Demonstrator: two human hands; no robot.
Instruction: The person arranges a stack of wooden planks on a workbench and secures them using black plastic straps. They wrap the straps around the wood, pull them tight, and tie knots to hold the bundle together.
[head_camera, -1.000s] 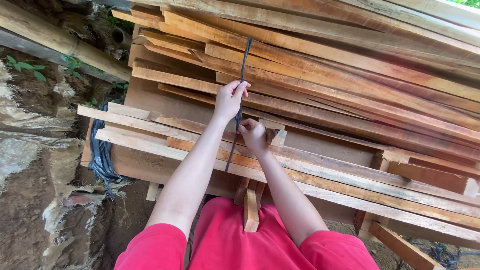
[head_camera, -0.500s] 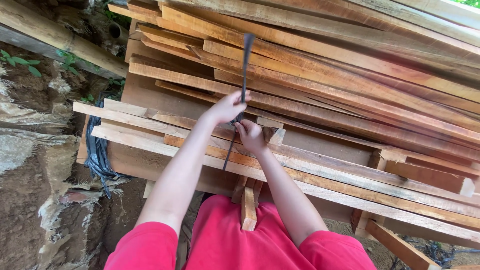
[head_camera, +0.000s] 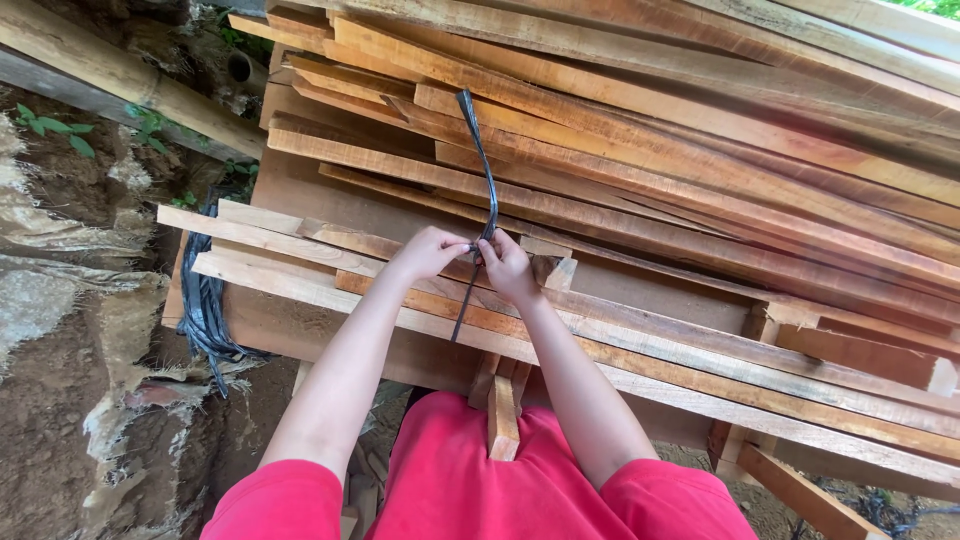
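Observation:
A thin black strap (head_camera: 481, 160) runs across a stack of rough wooden planks (head_camera: 650, 180), from its upper layers down to the front edge. My left hand (head_camera: 428, 253) and my right hand (head_camera: 505, 265) meet at the strap just above the front planks, both pinching it. The strap bends at my fingers, and a short tail hangs below them over the plank edges. Both forearms reach up from my red-sleeved shoulders at the bottom of the view.
A bundle of black straps (head_camera: 205, 310) hangs off the stack's left end. A thick bamboo pole (head_camera: 120, 80) lies at the upper left above bare earth and stone (head_camera: 60, 330). A wooden frame leg (head_camera: 800, 490) stands at the lower right.
My left hand has slid down the strap from higher on the stack to meet my right hand. The strap now bends sharply at my fingers.

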